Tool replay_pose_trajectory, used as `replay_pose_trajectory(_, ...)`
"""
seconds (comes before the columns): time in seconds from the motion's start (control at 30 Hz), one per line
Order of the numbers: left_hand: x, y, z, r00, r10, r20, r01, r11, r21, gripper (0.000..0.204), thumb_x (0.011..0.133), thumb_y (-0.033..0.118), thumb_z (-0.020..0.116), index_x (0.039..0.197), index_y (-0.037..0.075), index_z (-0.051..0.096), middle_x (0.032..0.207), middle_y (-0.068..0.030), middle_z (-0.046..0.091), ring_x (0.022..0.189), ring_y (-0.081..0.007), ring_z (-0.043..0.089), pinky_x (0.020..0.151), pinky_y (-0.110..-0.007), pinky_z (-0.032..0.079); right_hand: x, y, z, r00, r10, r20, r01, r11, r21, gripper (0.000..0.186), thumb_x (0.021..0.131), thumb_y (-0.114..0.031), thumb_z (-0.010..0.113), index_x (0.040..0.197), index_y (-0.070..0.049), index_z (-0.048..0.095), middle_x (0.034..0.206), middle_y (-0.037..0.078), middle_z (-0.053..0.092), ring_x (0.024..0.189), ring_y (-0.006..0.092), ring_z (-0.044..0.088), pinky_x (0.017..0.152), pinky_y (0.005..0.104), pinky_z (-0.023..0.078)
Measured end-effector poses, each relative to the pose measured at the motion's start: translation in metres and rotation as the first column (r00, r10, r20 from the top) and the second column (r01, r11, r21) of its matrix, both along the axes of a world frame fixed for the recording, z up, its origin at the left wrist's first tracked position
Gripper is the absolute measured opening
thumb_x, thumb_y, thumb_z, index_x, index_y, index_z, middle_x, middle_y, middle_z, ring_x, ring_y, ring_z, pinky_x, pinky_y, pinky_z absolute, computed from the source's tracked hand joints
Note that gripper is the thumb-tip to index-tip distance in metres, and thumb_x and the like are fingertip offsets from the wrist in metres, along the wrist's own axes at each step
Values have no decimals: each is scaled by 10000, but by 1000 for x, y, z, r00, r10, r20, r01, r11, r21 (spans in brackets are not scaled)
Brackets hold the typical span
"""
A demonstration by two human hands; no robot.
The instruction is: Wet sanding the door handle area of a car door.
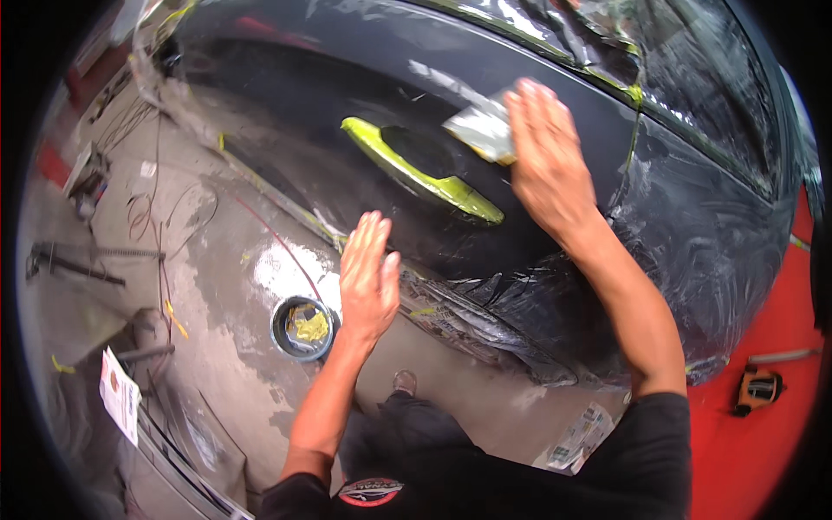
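In front of me is a dark car door panel (pixel 295 95) with a bright yellow-green door handle (pixel 416 178). My right hand (pixel 550 156) is over the panel, to the right of the handle. It holds a small, flat, whitish sheet (pixel 485 130) with a yellowish edge; the sheet sticks out left of the fingers and the thumb is hidden. A pale streak (pixel 446 82) marks the panel just beyond the sheet. Lower and to the left, my left hand (pixel 368 282) hangs off the panel's lower edge, fingers stretched out, holding nothing.
A dark round bucket (pixel 302 328) with a yellow cloth-like thing inside stands on the floor. Clear plastic film (pixel 693 78) and yellow tape border the panel. Hoses trail over the floor at left, near a white paper (pixel 119 394). An orange-black tool (pixel 758 388) lies on red flooring.
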State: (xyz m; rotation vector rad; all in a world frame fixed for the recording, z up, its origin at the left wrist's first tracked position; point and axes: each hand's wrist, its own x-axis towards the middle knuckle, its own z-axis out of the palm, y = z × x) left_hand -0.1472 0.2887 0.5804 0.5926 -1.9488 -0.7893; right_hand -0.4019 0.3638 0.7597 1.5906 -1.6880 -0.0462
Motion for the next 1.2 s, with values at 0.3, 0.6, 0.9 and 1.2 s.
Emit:
replay_pose_trajectory(0.3, 62, -44, -74, 979, -114, 168, 76, 974, 213, 439, 1034, 11, 615, 1470, -15, 657, 1544, -241, 634, 1484, -405, 566, 1252, -477, 424, 7, -203, -12, 980, 176, -90, -188, 971, -145, 497, 1002, -150, 554, 1406, 126, 642, 1511, 325, 614, 1448, 446, 581, 1266, 529, 413)
replay_pose_trajectory(0.6, 217, -86, -194, 895, -40, 445, -111, 945, 308, 428, 1056, 52, 607, 1472, -40, 651, 1500, -265, 663, 1409, -411, 633, 1193, -463, 476, 25, 108, -42, 901, -335, 276, 389, 905, -171, 794, 816, 126, 567, 1605, 49, 511, 1687, 263, 474, 1579, 466, 430, 1319, 558, 328)
replay_pose_trajectory(0.9, 209, -53, -185, 879, -90, 469, -185, 840, 509, 436, 1064, 68, 606, 1486, -27, 658, 1439, -259, 714, 1325, -353, 702, 1127, -427, 520, 32, 98, -65, 873, -342, 346, 453, 831, -322, 778, 852, 82, 571, 1623, 1, 519, 1699, 221, 483, 1583, 498, 408, 1305, 618, 297)
replay_pose_trajectory(1.2, 196, -11, -194, 884, -125, 451, -139, 850, 508, 391, 1079, 124, 626, 1441, -5, 701, 1273, -254, 786, 1131, -313, 771, 986, -421, 575, 6, 75, -20, 901, -339, 271, 415, 854, -312, 664, 882, -26, 659, 1544, -28, 610, 1656, 161, 543, 1478, 506, 459, 1235, 671, 374)
